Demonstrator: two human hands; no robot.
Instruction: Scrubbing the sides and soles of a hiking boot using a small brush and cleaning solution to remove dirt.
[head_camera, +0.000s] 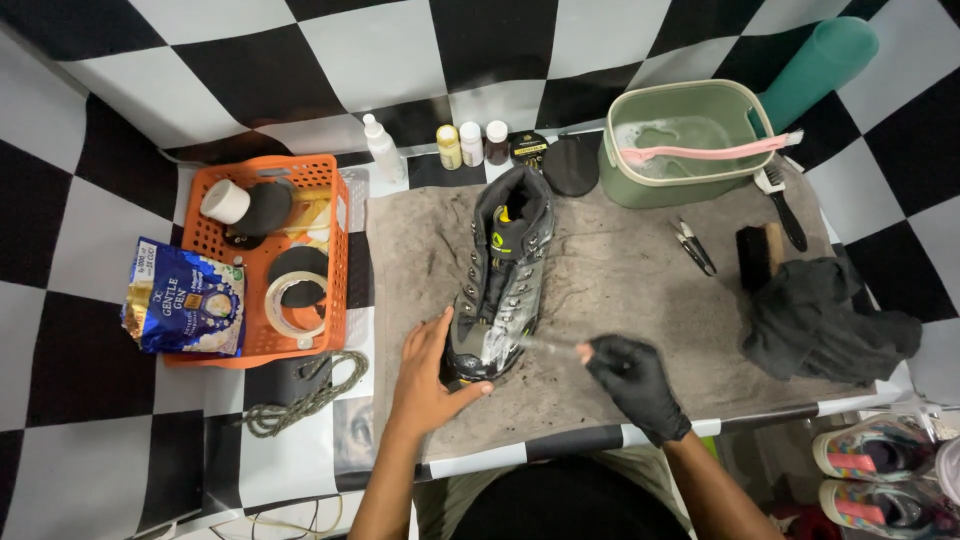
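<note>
The left hand (425, 375) is bracing the toe of a grey-and-black hiking boot (500, 275), which is lying on a stained grey towel (620, 290) near the middle of the table (330, 430), toe toward the person. Its fingers (470, 388) are spreading wide, thumb up along one side of the toe and the rest curling under the front edge, so the boot is sitting in the crook of that bare hand. The right hand (632, 378), in a black glove, is closing its fingers (600, 355) around a thin brush handle (545, 345) that is blurred by motion; the working end is meeting white foam on the toe cap.

The hold looks shallow to me: pressure from the brush is pushing toward the open palm, and a wet, soapy toe could be sliding out of it, letting the boot swivel on the towel. Foam may also be flicking onto the bare left hand. The green wash tub (690, 140) of sudsy water, with a pink brush (710, 152) lying across its rim, is standing well behind the boot, so it seems safe from a knock.
</note>
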